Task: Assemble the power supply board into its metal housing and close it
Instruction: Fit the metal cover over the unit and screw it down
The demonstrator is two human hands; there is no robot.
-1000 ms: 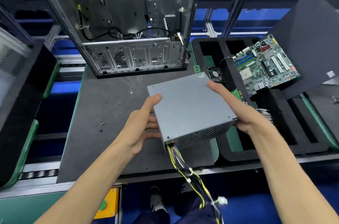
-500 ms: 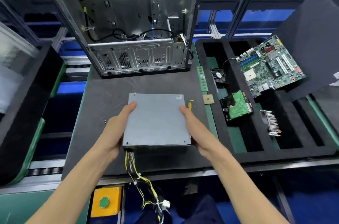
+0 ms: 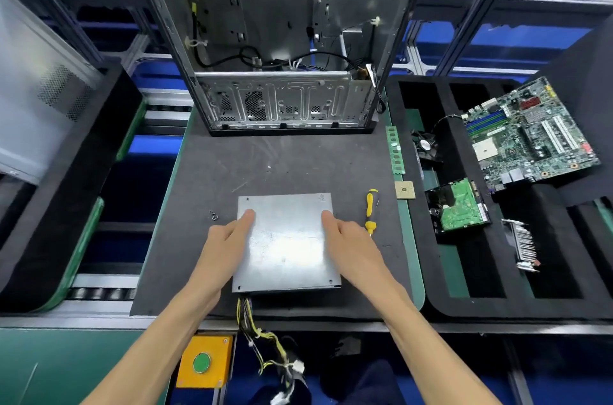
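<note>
Head view: one grey metal power supply housing (image 3: 287,243) lies flat on the dark mat of the table (image 3: 298,159), at the mat's 6 o'clock. Two hands hold its sides: left hand (image 3: 220,247) at 9 o'clock, right hand (image 3: 353,247) at 3 o'clock, fingers straight along the edges. One cable bundle (image 3: 255,331) hangs off at 6 o'clock. One yellow screwdriver (image 3: 371,210) lies just beside, at 3 o'clock. One open computer case (image 3: 282,39) stands at 12 o'clock. One motherboard (image 3: 527,135) sits at 2 o'clock. No writing is legible.
</note>
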